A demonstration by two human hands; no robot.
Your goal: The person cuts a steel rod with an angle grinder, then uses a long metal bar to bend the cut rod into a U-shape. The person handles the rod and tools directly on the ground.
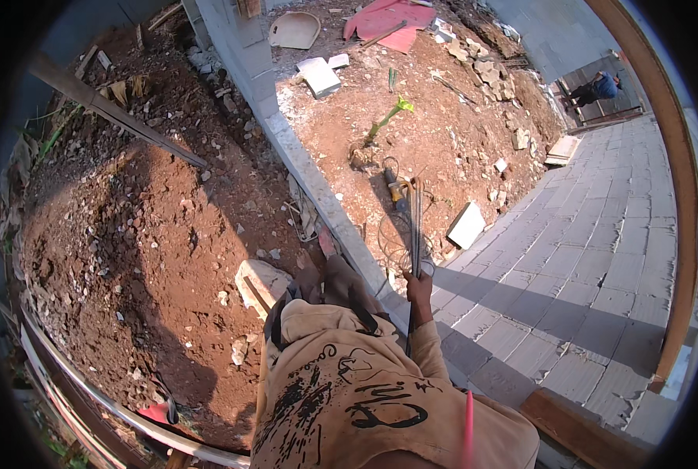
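My right hand (419,288) grips a bundle of long thin metal rods (416,223) that stand upright beside a loose coil of wire (392,241). Behind them a yellow and black power tool (396,190) lies on the dirt by a small green plant (392,113). My left hand is not visible. My bare feet and legs (337,277) are at the edge of a narrow block wall top (314,176), above a pale slab (259,285).
A grey block wall (575,227) runs along the right under a wooden beam (681,234). A person in blue (599,87) is at the far right. A leaning wooden post (122,121), rubble (489,70), white blocks (466,225) and a red sheet (380,19) lie about the dirt.
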